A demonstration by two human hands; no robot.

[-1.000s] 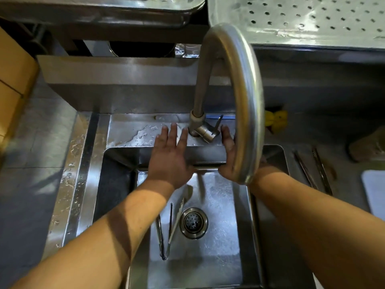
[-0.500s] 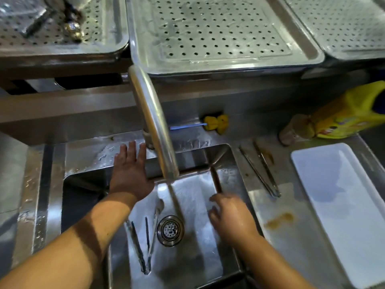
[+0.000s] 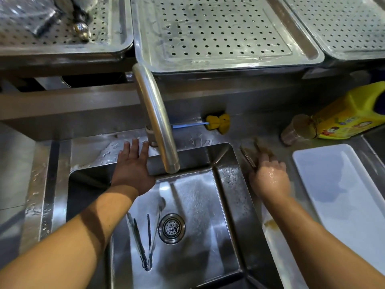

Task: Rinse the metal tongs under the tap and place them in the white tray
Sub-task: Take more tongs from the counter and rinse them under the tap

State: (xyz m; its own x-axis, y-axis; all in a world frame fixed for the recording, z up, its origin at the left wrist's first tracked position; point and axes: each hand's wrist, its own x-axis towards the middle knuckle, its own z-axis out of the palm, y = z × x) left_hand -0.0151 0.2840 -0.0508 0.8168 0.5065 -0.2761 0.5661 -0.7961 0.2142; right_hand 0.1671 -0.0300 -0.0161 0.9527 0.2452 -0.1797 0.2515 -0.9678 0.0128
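Steel table (image 3: pixel 245 130), wet and stained brown near the right hand (image 3: pixel 268 177). Left hand (image 3: pixel 133 167) spread flat, fingers together, palm down on the sink (image 3: pixel 229 184) back rim, just left of the tap (image 3: pixel 155 119) base. Right hand wet, fingers curled over a pair of tongs (image 3: pixel 246 156) on the table right of the sink; motion blur, cannot tell if it grips them. Second tongs (image 3: pixel 143 240) lie in the basin below the left hand, beside the drain (image 3: pixel 171 228). Tray (image 3: pixel 345 197), white, just right of the right hand, on the table. Beyond it a yellow bottle (image 3: pixel 350 115) on its side. Yellow brush (image 3: pixel 217 123) against the back wall between the hands. Perforated steel trays (image 3: pixel 218 32) on a shelf above the sink.
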